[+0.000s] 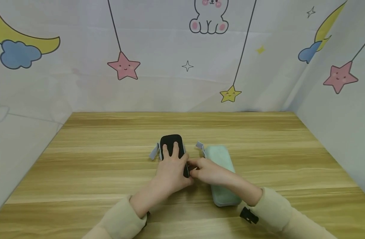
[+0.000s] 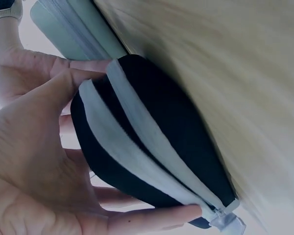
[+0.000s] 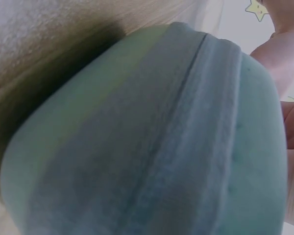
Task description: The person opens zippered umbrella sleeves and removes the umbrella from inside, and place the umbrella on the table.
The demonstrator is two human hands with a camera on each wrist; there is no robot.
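On the wooden table lies a black zip case [image 1: 171, 139] with grey zipper tape [image 2: 142, 125]. My left hand [image 1: 171, 172] grips it from above, fingers spread over its top and thumb toward the near right side. In the left wrist view the zipper gapes along that side, with a grey pull [image 2: 229, 223] at one end. My right hand [image 1: 207, 171] reaches to the case's right edge, thumb and forefinger pinching there; their tips are partly hidden. Beneath the right forearm sits a mint-green zip case [image 1: 220, 156], which fills most of the right wrist view.
Grey fabric tabs stick out from the black case [image 1: 154, 151] and the green case [image 1: 200, 145]. The wooden table [image 1: 110, 129] meets white curtains [image 1: 158, 93] printed with stars and moons at the back and sides. A black wrist device [image 1: 249, 215] hangs by the right sleeve.
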